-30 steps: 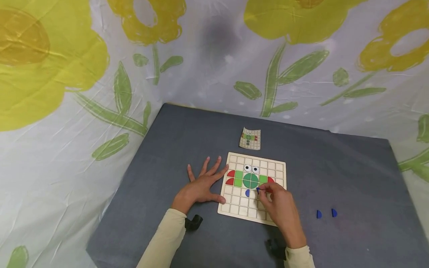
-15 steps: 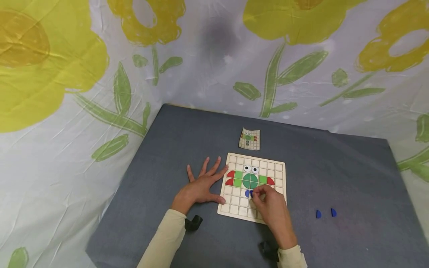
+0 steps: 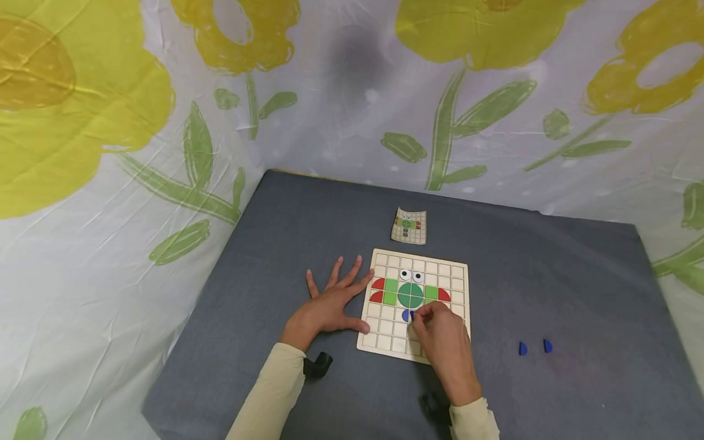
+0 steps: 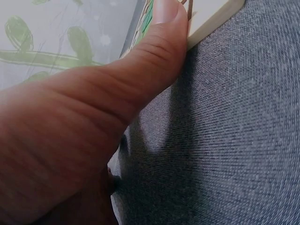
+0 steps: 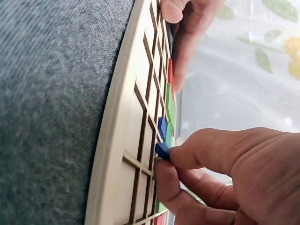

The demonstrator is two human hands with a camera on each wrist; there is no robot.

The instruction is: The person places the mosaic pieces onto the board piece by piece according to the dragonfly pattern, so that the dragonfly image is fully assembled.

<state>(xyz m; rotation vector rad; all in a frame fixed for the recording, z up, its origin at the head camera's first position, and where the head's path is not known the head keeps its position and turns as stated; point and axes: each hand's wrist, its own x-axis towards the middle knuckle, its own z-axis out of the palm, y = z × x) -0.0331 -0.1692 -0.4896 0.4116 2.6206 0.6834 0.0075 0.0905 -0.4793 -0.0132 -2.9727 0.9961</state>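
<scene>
A wooden grid board [image 3: 385, 335] lies on the table, bearing red quarter-circles, green squares, a green circle of quarter pieces [image 3: 410, 295] and two eye pieces [image 3: 418, 277]. My right hand [image 3: 448, 342] pinches a blue half-circle piece [image 5: 162, 151] between thumb and fingertips, just below the green circle. Beside it a second blue half-circle [image 3: 406, 315] sits in a board cell. My left hand [image 3: 327, 310] spreads its fingers at the board's left edge, with the thumb [image 4: 164, 42] resting on the rim. Two loose blue half-circles [image 3: 523, 348] lie to the right.
A small pattern card [image 3: 409, 226] with a curled edge lies behind the board. Grey cloth covers the table [image 3: 264, 244], and a flower-printed curtain [image 3: 341, 122] hangs behind and beside it.
My right hand has moved left with the blue half-circle, bringing it up beside the one in the board, then stayed nearly still. The left hand keeps its place.
</scene>
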